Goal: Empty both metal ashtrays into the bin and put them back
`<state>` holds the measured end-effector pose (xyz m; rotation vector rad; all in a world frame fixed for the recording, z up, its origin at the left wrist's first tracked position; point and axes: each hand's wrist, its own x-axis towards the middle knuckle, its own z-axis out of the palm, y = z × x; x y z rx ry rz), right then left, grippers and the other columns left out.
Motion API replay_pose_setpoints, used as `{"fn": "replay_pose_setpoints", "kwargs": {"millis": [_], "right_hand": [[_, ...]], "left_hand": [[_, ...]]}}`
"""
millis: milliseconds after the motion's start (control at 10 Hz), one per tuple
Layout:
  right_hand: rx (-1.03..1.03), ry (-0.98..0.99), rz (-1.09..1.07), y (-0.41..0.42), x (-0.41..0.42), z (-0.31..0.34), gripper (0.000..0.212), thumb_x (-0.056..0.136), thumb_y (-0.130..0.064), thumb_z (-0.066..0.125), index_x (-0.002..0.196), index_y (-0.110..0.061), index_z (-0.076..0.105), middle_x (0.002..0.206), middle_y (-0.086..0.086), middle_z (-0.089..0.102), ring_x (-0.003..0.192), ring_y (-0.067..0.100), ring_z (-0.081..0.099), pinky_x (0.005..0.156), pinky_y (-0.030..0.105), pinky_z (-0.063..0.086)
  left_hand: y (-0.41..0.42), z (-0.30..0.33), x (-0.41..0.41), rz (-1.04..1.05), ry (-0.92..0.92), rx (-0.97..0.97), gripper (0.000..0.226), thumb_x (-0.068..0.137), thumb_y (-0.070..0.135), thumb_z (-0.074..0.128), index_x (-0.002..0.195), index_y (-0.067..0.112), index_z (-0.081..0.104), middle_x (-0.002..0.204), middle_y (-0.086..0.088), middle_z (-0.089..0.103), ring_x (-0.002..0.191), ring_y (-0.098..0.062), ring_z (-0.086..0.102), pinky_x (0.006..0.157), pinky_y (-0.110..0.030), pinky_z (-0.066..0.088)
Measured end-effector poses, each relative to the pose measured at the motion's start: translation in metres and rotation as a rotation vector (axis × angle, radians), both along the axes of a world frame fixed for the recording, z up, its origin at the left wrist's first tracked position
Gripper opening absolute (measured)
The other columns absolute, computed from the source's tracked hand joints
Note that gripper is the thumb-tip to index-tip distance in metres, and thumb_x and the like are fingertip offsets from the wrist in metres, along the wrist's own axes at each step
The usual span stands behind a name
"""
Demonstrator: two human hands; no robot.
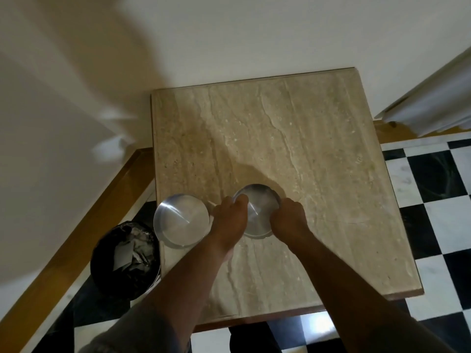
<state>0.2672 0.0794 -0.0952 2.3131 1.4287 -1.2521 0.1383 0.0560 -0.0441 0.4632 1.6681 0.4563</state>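
Two round metal ashtrays rest on a beige marble table (293,128). The left ashtray (181,219) sits at the table's left edge, shiny inside, with no hand on it. The right ashtray (258,210) lies near the middle front. My left hand (230,217) grips its left rim and my right hand (288,217) grips its right rim. Its inside looks bare. The black-lined bin (126,258) stands on the floor just left of the table, with crumpled paper and ash in it.
A white wall runs behind and to the left, with a wooden skirting board (84,225) along it. The floor (438,200) is black and white checkered tile. A white door frame (433,98) stands at the right.
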Motion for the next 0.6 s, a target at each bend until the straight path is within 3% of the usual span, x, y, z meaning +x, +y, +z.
{"fn": "replay_pose_setpoints", "kwargs": {"millis": [200,400,500,600], "right_hand": [[0.015,0.030,0.037,0.004,0.002,-0.004,0.027,0.092,-0.006,0.042,0.116,0.004,0.050,0.121,0.027,0.052,0.110,0.040,0.054,0.076,0.033,0.036],[0.027,0.046,0.008,-0.004,0.003,0.013,0.032,0.091,-0.012,0.045,0.121,0.000,0.047,0.119,0.018,0.046,0.107,0.034,0.054,0.075,0.033,0.041],[0.035,0.019,-0.017,-0.006,0.002,0.032,0.033,0.090,-0.017,0.051,0.119,-0.003,0.049,0.119,0.013,0.043,0.099,0.028,0.057,0.071,0.033,0.048],[0.090,-0.037,0.099,-0.009,0.001,0.063,0.035,0.090,-0.020,0.052,0.120,-0.003,0.049,0.122,0.015,0.046,0.106,0.031,0.054,0.080,0.035,0.048]], "left_hand": [[0.006,-0.007,0.003,0.010,0.017,-0.010,0.060,0.082,0.038,0.045,0.134,0.013,0.060,0.134,-0.013,0.063,0.119,-0.032,0.061,0.104,-0.055,0.052],[0.003,-0.008,0.005,-0.045,0.124,0.004,0.057,0.094,0.035,0.050,0.146,0.011,0.047,0.146,-0.014,0.052,0.128,-0.035,0.054,0.106,-0.057,0.050],[-0.007,0.000,-0.008,-0.153,0.331,0.179,0.060,0.098,0.036,0.050,0.153,0.013,0.041,0.145,-0.016,0.054,0.121,-0.028,0.058,0.096,-0.045,0.054],[-0.028,0.022,-0.039,-0.179,0.546,0.413,0.062,0.100,0.034,0.058,0.155,0.012,0.039,0.133,-0.017,0.059,0.106,-0.024,0.061,0.084,-0.037,0.051]]}}
